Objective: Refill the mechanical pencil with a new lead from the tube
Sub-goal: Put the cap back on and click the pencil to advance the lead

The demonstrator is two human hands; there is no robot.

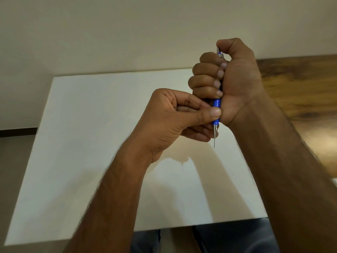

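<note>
Right of centre, the right hand (235, 83) fists round the upright blue pencil (216, 110), thumb on top, while the left hand (175, 117) pinches its lower barrel above the white counter (91, 143).

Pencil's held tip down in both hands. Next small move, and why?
Probably press the cap with the right thumb. The right hand fists the blue pencil, thumb over its top end; the left hand pinches the barrel near the tip. No lead tube in view.
</note>
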